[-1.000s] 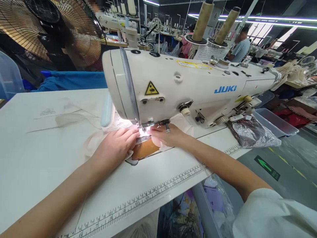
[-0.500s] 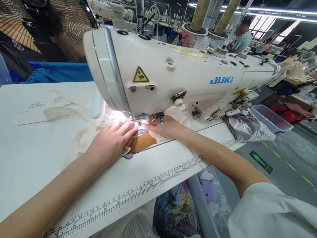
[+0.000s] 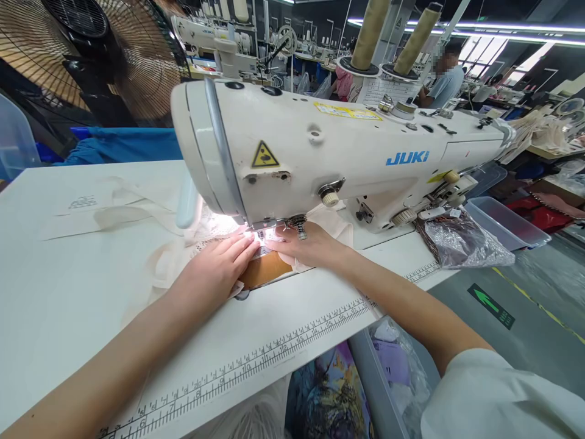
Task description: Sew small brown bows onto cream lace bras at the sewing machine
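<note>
Pale pink fabric with lace edging point(image 3: 212, 224) lies under the lit needle area of a white JUKI sewing machine point(image 3: 292, 140). My left hand point(image 3: 219, 262) rests on it just left of the needle point(image 3: 261, 234), palm down and fingers stretched out side by side. On the needle's other side, my right hand point(image 3: 304, 244) has its fingers closed on more of the pale fabric point(image 3: 336, 222); the machine's thread spring partly covers them. Between the hands, an orange-brown plate point(image 3: 267, 270) shows in the machine bed. Both hands' fingertips are close to the presser foot.
Pale strips point(image 3: 125, 213) trail over the white table point(image 3: 59, 292) at left. A ruler scale point(image 3: 256, 360) runs along its front edge. Right of the machine are a plastic-wrapped bundle point(image 3: 466, 241) and a clear bin point(image 3: 507, 225). A fan point(image 3: 95, 55) stands behind; a person point(image 3: 445, 79) is farther back.
The view has tilted slightly, so the machine appears a little lower and further right. Both hands stay on the fabric beside the needle, with only a slight shift of the fingers.
</note>
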Motion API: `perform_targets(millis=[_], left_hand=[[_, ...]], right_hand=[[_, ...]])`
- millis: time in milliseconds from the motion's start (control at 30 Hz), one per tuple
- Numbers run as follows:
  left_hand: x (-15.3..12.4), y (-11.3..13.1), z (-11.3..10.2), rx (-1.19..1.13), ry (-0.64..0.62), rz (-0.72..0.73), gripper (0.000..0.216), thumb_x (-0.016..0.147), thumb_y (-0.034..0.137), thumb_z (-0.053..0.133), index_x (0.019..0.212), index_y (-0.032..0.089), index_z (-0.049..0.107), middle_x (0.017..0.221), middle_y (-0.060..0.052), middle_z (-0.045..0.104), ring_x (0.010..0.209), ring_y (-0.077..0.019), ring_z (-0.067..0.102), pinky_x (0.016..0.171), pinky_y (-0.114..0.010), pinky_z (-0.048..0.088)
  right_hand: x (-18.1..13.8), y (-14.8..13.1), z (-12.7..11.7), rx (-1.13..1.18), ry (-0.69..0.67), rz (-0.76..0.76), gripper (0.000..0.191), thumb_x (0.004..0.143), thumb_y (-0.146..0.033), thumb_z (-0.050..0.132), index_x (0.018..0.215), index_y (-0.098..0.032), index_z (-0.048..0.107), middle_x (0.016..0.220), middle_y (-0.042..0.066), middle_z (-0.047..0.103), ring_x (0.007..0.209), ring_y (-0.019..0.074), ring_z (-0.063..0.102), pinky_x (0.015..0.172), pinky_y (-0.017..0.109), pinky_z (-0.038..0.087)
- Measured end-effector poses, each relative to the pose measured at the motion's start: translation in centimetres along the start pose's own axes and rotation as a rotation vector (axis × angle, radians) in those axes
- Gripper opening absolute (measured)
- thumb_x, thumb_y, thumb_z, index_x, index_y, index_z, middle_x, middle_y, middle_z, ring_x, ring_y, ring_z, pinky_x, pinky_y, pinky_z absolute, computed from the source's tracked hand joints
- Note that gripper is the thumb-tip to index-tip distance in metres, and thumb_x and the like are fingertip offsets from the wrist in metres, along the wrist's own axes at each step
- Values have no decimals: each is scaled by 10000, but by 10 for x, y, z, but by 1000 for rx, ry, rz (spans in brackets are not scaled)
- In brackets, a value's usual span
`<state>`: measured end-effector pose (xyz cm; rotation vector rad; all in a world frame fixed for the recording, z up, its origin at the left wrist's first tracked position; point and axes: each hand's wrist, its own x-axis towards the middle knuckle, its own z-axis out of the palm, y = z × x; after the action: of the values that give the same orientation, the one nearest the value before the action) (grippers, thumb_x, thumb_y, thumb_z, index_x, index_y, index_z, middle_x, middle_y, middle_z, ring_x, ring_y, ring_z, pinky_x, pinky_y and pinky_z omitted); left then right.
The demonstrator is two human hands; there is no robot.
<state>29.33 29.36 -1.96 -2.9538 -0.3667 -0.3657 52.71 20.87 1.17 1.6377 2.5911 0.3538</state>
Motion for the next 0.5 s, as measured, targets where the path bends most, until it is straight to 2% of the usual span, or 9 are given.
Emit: perform_targets(millis=[167, 367, 500], left_hand=[[0, 4, -1, 95, 34, 28, 599, 798, 51, 375, 1380, 50, 522, 1408, -166, 577, 1328, -329, 511, 1070, -484, 467], [4, 13, -6, 147, 36, 10, 530, 854, 30, 312, 1323, 16, 560, 1357, -187, 607, 1269, -318, 555, 1012, -458, 503], [5, 16, -7, 145, 74, 6, 528, 862, 20, 295, 1307, 42, 579, 1329, -164, 626, 1234, -290, 574, 942, -421, 527]], right_hand=[[-4, -5, -6, -95, 22, 10, 463, 962, -39, 268, 1210, -249, 597, 1121, 67, 644, 882, 199, 546, 640, 350, 365], [-2, -5, -4, -97, 25, 4, 379, 957, -56, 329, 1123, -241, 615, 1047, 54, 649, 837, 184, 538, 594, 337, 329], [-2, -3, -1, -123, 50, -12, 381, 967, -61, 312, 1119, -232, 616, 1064, 49, 646, 804, 169, 527, 581, 332, 323]])
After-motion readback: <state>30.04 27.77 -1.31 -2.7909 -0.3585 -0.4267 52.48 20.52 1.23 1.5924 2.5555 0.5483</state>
